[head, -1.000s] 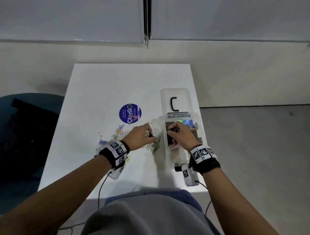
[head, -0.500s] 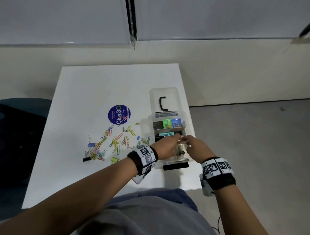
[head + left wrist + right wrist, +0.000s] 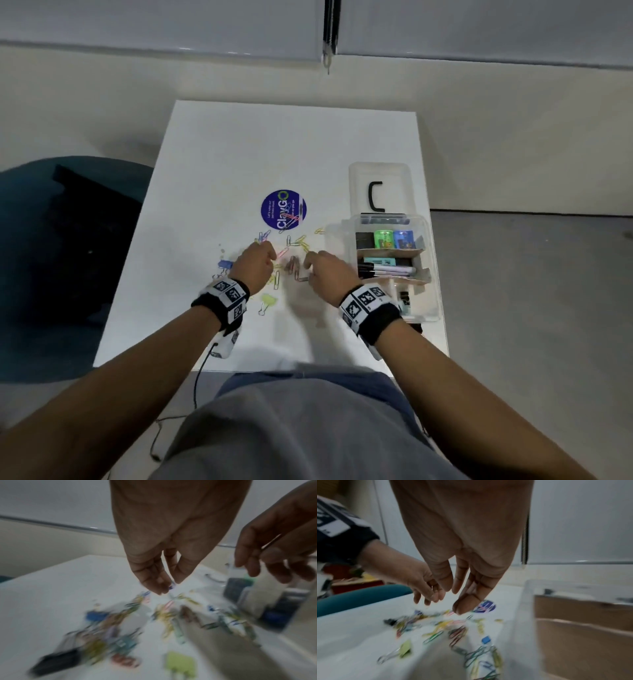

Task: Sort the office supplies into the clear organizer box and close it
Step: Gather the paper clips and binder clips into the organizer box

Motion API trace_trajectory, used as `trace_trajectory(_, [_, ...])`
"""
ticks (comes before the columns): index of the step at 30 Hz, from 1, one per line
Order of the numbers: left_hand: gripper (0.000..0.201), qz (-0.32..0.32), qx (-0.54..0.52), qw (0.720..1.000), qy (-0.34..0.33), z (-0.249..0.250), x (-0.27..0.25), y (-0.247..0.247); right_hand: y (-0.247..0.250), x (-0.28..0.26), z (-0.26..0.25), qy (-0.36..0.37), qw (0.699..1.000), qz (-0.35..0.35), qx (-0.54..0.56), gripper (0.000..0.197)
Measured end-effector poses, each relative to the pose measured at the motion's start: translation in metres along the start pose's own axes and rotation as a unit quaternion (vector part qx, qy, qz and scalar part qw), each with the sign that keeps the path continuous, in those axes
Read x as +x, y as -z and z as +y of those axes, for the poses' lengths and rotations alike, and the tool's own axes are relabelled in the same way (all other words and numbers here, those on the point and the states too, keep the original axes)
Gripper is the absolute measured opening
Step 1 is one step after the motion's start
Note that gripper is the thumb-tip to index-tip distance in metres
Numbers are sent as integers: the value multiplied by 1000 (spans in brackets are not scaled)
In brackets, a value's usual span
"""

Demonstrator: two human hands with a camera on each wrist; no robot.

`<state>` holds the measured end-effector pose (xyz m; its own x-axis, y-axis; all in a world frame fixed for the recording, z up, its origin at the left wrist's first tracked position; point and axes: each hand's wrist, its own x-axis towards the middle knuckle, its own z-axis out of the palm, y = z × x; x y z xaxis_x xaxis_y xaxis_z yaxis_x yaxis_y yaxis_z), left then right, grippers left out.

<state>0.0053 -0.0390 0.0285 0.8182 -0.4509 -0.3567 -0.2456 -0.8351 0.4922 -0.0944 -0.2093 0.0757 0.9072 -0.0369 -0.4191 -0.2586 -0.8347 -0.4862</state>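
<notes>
Both hands hover over colourful paper clips (image 3: 291, 263) scattered on the white tabletop (image 3: 239, 154), just left of the clear organizer box (image 3: 432, 274). The left hand (image 3: 255, 263) and right hand (image 3: 329, 274) hang loosely curled, holding nothing. Best to rake the clips into one pile first, then pinch up clusters.
</notes>
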Motion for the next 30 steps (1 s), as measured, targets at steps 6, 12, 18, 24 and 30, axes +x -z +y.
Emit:
trace_trajectory(6, [31,8,70,986,149,-88,-13,11,-58,40,-33,26,986,-153,-56,54])
trace_trajectory(12, [36,-46,100,983,147,-124,-35,0,-96,50,-46,77,958,-210,-179,70])
trace_trajectory(18, [25,-58,68,990,109,-135,-36,-3,-105,60,-43,37,966,-198,-164,58])
trace_trajectory(24, [24,-30,-11,996,81,-146,-36,2,-90,72,-47,10,986,-156,-52,66])
trace_trajectory(30, [21,90,-53,993,47,-153,-23,20,-94,89,-72,36,990,-125,-61,47])
